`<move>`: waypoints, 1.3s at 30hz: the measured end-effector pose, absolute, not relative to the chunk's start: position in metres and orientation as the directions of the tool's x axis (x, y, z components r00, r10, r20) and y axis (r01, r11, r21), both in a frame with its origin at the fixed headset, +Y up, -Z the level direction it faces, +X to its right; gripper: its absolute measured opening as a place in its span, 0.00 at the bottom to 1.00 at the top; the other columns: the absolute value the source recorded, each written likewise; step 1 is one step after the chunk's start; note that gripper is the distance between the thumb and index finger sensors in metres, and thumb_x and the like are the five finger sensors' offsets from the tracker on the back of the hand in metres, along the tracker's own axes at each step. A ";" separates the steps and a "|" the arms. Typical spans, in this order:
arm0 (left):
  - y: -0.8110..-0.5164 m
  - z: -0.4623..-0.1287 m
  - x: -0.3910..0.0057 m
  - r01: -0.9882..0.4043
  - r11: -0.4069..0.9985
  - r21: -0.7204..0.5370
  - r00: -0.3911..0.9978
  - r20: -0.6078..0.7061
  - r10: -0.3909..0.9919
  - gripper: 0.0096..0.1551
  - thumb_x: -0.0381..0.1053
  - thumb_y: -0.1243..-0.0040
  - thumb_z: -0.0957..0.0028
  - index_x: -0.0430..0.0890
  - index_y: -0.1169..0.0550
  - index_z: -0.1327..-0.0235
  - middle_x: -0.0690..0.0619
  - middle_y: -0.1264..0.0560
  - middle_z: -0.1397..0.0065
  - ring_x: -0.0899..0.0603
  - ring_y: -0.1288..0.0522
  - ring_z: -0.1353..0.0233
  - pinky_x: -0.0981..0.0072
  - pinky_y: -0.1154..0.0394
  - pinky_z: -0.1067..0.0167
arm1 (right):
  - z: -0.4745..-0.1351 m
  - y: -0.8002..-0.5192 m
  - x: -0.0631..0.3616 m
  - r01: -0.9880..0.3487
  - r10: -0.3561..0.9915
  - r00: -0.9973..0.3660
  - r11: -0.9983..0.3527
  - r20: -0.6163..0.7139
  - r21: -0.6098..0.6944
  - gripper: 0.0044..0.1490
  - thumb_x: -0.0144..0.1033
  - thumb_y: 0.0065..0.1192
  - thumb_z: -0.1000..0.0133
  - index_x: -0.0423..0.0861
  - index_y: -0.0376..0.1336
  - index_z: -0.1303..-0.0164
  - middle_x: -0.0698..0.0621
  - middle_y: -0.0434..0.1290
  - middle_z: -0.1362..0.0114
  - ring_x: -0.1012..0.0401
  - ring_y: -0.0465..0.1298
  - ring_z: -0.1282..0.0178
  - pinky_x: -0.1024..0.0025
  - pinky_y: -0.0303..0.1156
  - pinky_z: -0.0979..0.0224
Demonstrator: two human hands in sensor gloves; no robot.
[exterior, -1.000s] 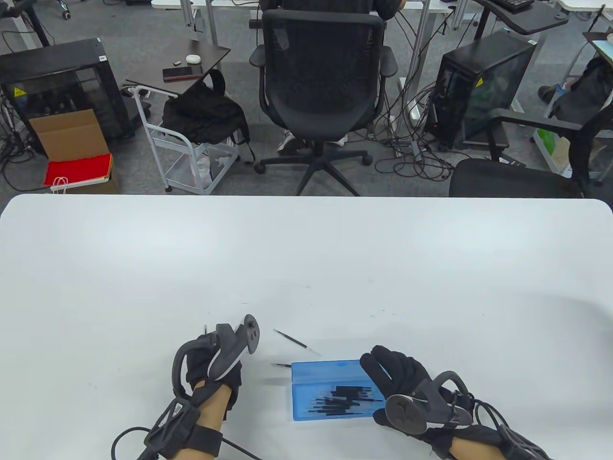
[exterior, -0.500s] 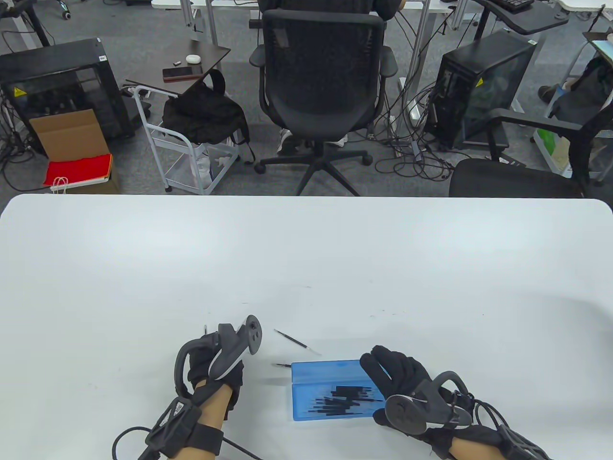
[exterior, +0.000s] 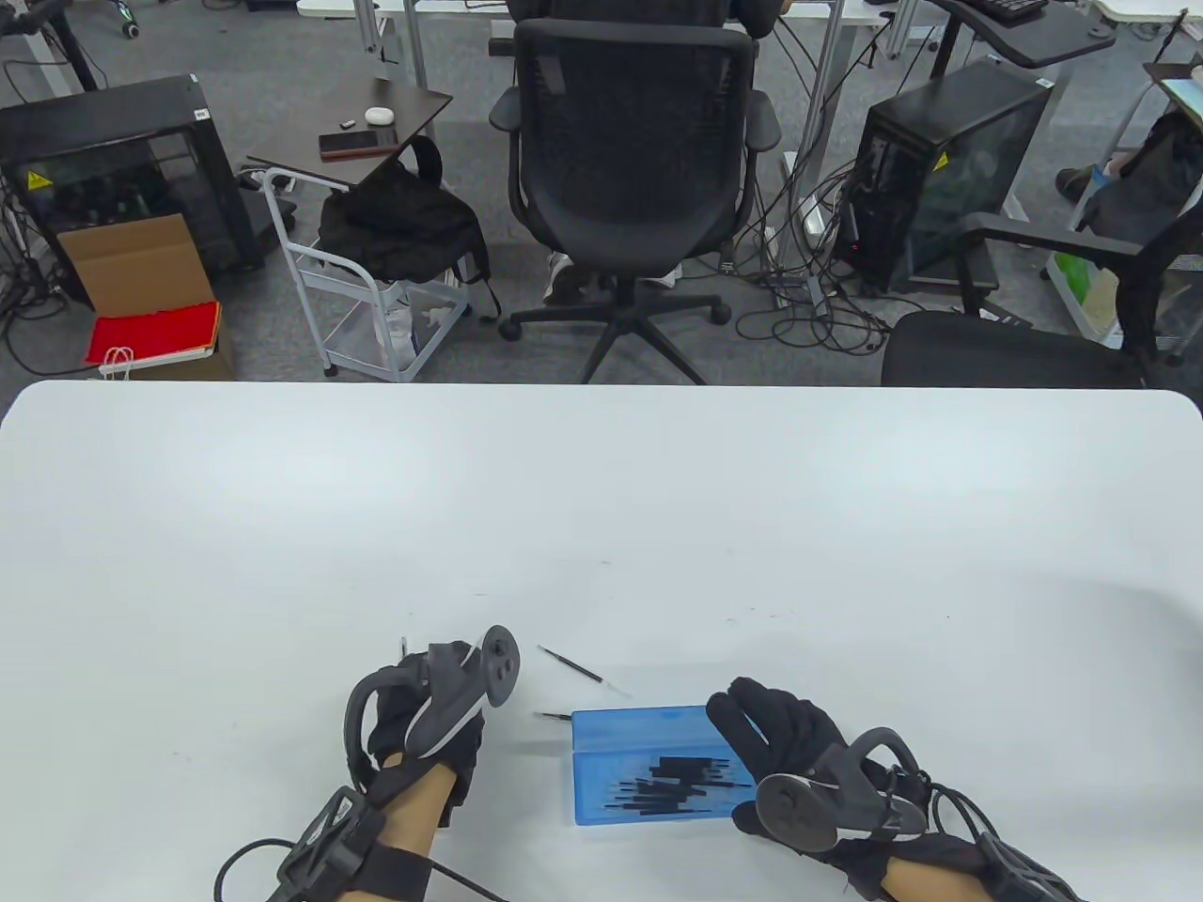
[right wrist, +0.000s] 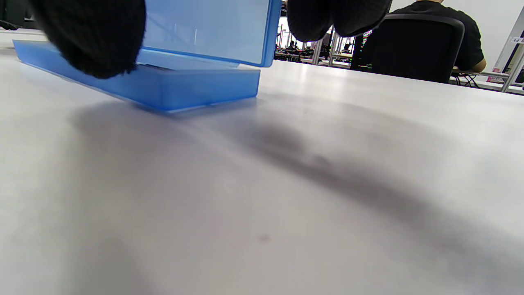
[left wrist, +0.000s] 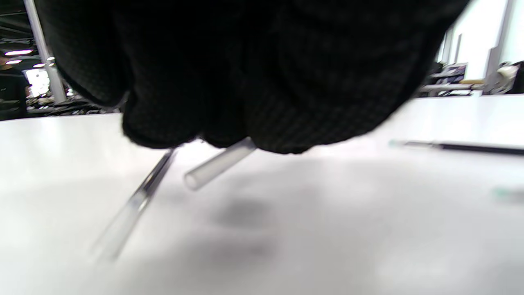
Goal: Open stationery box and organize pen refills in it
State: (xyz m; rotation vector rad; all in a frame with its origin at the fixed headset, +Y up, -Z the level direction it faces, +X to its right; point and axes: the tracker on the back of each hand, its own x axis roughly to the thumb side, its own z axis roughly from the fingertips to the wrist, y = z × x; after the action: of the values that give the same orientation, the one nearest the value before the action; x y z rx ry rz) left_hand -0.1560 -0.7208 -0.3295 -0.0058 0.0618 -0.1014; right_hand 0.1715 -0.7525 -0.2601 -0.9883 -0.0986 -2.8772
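The blue stationery box (exterior: 601, 810) lies open near the table's front edge, its lid (exterior: 639, 728) standing up at the back. Several black pen refills (exterior: 681, 780) lie inside it. My right hand (exterior: 742, 723) grips the lid's right end; in the right wrist view its fingers (right wrist: 335, 16) sit behind the lid (right wrist: 204, 32) and the thumb in front. My left hand (exterior: 399, 700), left of the box, is curled round two refills (left wrist: 217, 164) that stick out under the glove. Two loose refills (exterior: 578, 669) (exterior: 553, 716) lie on the table between hand and box.
The white table (exterior: 601, 507) stretches wide beyond the box. Behind its far edge stand a black office chair (exterior: 634, 178) and a second chair (exterior: 1015, 348) at the right. A cable (exterior: 244, 860) trails from my left wrist.
My left hand has turned and shifted slightly to the right, still holding its refills. The right hand, the box and the loose refills have not moved.
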 end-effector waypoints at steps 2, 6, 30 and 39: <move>-0.708 -0.321 -0.147 0.101 0.994 0.030 0.995 -0.013 -0.101 0.31 0.48 0.20 0.58 0.44 0.17 0.40 0.51 0.12 0.45 0.43 0.11 0.50 0.41 0.20 0.35 | -0.260 -0.753 0.171 0.113 -0.071 -0.785 -0.993 0.615 0.030 0.74 0.61 0.64 0.47 0.47 0.21 0.15 0.32 0.32 0.09 0.34 0.54 0.13 0.37 0.56 0.15; -0.684 -0.299 -0.124 0.081 0.989 0.122 0.989 0.113 -0.095 0.31 0.48 0.20 0.58 0.44 0.18 0.40 0.51 0.12 0.45 0.43 0.11 0.50 0.41 0.20 0.35 | -0.260 -0.753 0.171 0.114 -0.072 -0.785 -0.993 0.615 0.029 0.74 0.61 0.64 0.47 0.47 0.21 0.15 0.32 0.32 0.09 0.35 0.55 0.13 0.37 0.56 0.15; -0.724 -0.224 0.012 0.293 0.925 0.242 0.667 0.641 -0.379 0.31 0.49 0.20 0.59 0.46 0.18 0.40 0.52 0.12 0.45 0.44 0.11 0.50 0.42 0.20 0.34 | -0.260 -0.753 0.171 0.115 -0.074 -0.784 -0.993 0.617 0.028 0.74 0.60 0.64 0.47 0.47 0.21 0.15 0.32 0.32 0.09 0.34 0.55 0.13 0.37 0.57 0.15; -0.739 -0.223 0.023 0.382 0.885 0.265 0.590 0.667 -0.455 0.31 0.49 0.20 0.59 0.46 0.18 0.40 0.53 0.12 0.44 0.44 0.11 0.49 0.42 0.20 0.34 | -0.260 -0.753 0.171 0.117 -0.076 -0.783 -0.993 0.618 0.026 0.74 0.60 0.64 0.47 0.47 0.21 0.15 0.32 0.32 0.09 0.34 0.55 0.13 0.37 0.57 0.15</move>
State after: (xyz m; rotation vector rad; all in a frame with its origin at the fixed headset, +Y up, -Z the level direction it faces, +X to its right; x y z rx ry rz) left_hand 0.0231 -0.7387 -0.2226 0.0974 -0.8029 -0.4880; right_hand 0.1711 -0.7531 -0.2599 -0.9906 -0.0959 -2.8714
